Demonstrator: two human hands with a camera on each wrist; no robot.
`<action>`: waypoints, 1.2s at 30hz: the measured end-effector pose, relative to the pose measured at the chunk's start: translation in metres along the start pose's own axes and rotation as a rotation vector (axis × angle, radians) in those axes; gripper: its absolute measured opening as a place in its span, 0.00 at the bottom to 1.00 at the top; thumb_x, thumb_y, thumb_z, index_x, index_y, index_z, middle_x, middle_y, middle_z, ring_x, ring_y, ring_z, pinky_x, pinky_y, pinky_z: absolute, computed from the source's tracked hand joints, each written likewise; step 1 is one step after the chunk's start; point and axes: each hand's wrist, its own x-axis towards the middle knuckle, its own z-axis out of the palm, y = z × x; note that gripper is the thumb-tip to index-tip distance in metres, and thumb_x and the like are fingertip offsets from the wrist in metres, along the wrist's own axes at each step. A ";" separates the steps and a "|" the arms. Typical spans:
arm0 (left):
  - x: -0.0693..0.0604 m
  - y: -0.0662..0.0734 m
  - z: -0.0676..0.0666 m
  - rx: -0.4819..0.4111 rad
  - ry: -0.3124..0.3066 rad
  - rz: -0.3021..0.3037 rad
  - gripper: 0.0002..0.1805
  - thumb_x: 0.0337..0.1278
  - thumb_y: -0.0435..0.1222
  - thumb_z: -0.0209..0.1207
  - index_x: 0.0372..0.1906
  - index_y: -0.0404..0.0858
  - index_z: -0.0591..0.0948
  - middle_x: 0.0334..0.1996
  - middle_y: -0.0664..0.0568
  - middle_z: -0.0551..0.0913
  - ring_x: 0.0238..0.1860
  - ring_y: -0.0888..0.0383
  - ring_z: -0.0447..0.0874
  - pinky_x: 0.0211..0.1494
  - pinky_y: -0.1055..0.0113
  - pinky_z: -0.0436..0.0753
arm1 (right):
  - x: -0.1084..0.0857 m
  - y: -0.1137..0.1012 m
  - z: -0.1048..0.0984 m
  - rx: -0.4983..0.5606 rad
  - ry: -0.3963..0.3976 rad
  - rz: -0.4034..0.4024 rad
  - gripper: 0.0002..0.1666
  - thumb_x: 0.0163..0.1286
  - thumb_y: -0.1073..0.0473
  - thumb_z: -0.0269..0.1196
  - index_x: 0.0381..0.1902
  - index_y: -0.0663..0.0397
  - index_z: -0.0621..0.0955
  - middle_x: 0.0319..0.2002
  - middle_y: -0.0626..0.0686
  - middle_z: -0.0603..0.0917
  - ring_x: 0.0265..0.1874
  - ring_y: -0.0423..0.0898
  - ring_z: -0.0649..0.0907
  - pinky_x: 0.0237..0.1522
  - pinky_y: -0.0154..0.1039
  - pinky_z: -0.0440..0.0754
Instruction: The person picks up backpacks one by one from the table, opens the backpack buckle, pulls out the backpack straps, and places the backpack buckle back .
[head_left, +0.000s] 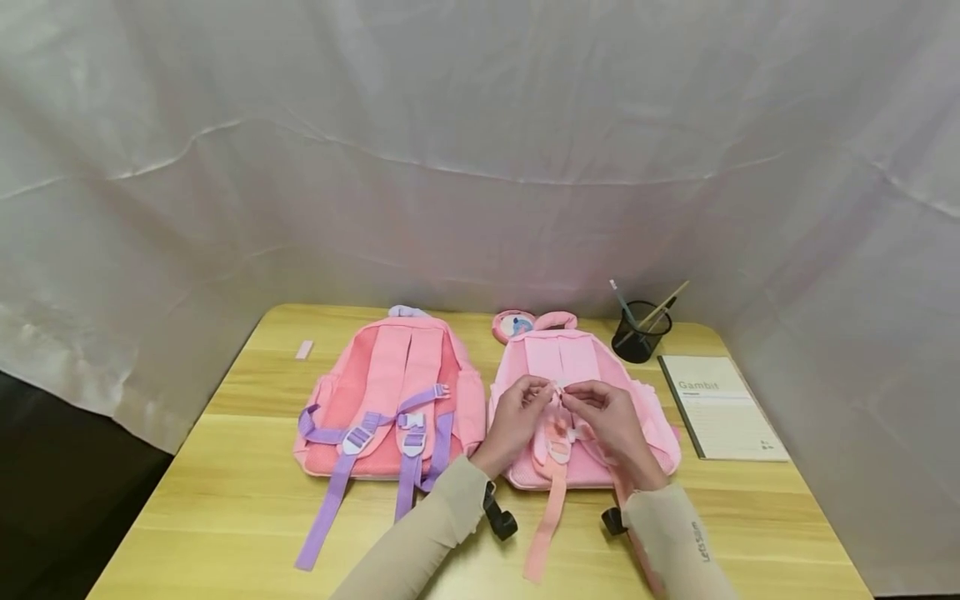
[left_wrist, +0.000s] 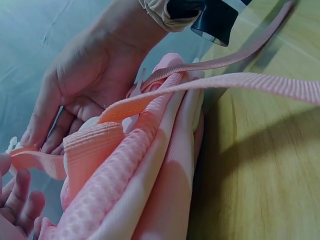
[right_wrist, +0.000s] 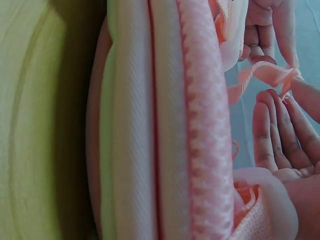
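Above a light pink backpack [head_left: 514, 465], lying straps up, both hands meet at a short peach strap [left_wrist: 45, 162] with a white buckle [left_wrist: 12, 146] at its end. My left hand [head_left: 516, 417] pinches this end from the left. From the other side, my right hand [head_left: 617, 423] pinches it with thumb and fingertips. Fingers partly hide the buckle, so how its parts sit cannot be told. Below the hands, a long peach webbing tail [head_left: 549, 525] hangs from a white slider [head_left: 558, 450] over the bag's lower edge.
Left of it lies a coral backpack [head_left: 468, 408] with purple straps [head_left: 330, 508]. A small pink rectangle [head_left: 304, 350] lies farther left. At the right are a black mesh pen cup [head_left: 636, 346] with pencils and a notebook [head_left: 726, 417]. Curtains [head_left: 480, 167] surround the wooden table [head_left: 225, 500].
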 end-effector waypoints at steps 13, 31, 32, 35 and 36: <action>-0.003 -0.002 0.002 0.075 -0.006 -0.005 0.13 0.74 0.45 0.60 0.51 0.41 0.84 0.36 0.50 0.84 0.37 0.65 0.78 0.44 0.69 0.79 | 0.002 0.000 0.004 0.116 0.032 0.051 0.25 0.69 0.60 0.71 0.57 0.70 0.78 0.38 0.51 0.90 0.37 0.36 0.89 0.45 0.30 0.86; -0.002 -0.001 0.001 0.045 -0.010 0.001 0.12 0.74 0.44 0.60 0.49 0.41 0.84 0.35 0.50 0.83 0.36 0.64 0.77 0.44 0.69 0.78 | 0.003 -0.002 0.007 0.103 0.051 0.017 0.24 0.69 0.62 0.72 0.59 0.67 0.81 0.39 0.51 0.88 0.38 0.34 0.87 0.45 0.27 0.84; -0.002 -0.001 0.001 0.044 -0.011 0.004 0.12 0.74 0.44 0.60 0.49 0.41 0.84 0.35 0.50 0.83 0.37 0.64 0.77 0.44 0.69 0.78 | 0.003 -0.003 0.007 0.102 0.050 0.013 0.24 0.69 0.62 0.71 0.59 0.68 0.81 0.39 0.52 0.89 0.38 0.34 0.87 0.45 0.27 0.84; -0.002 -0.001 0.000 0.049 -0.013 0.010 0.12 0.74 0.44 0.60 0.49 0.40 0.84 0.35 0.49 0.83 0.37 0.64 0.77 0.44 0.69 0.78 | 0.004 -0.003 0.008 0.102 0.048 0.005 0.25 0.69 0.63 0.71 0.59 0.69 0.80 0.40 0.56 0.89 0.38 0.33 0.87 0.45 0.26 0.84; -0.002 -0.002 0.000 0.049 -0.014 0.011 0.12 0.74 0.44 0.60 0.49 0.40 0.84 0.36 0.49 0.84 0.37 0.64 0.77 0.44 0.69 0.78 | 0.004 -0.003 0.008 0.105 0.046 0.005 0.25 0.69 0.62 0.71 0.59 0.69 0.80 0.40 0.57 0.89 0.38 0.33 0.87 0.45 0.26 0.84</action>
